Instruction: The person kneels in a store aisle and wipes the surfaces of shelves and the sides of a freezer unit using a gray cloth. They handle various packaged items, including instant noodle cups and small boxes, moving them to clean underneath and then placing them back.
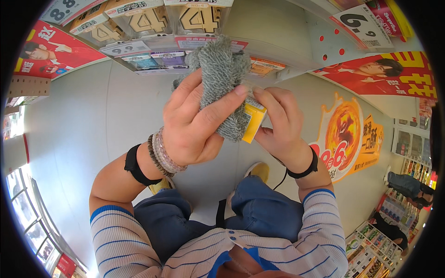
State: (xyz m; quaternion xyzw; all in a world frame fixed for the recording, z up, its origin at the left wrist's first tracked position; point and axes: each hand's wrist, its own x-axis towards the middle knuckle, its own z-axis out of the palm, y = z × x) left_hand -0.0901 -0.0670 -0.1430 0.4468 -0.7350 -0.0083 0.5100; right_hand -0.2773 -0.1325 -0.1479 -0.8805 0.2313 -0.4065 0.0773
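Note:
A folded grey terry cloth (222, 78) hangs in front of me, held between the fingers and thumb of my left hand (192, 118). My right hand (282, 123) pinches a small yellow packet (254, 121) with a printed code on it, right beside the cloth. Part of that packet is hidden behind the cloth, and I cannot tell what kind of product it is. The cloth's far end overlaps the lowest shelf in the view.
Ahead stands a store shelf (273, 34) with boxed goods (199, 18) and price tags. Red posters (60, 48) flank it. A round orange floor sticker (343, 129) lies to the right on the grey floor (79, 153). Farther right are other people (410, 187) near stocked shelves.

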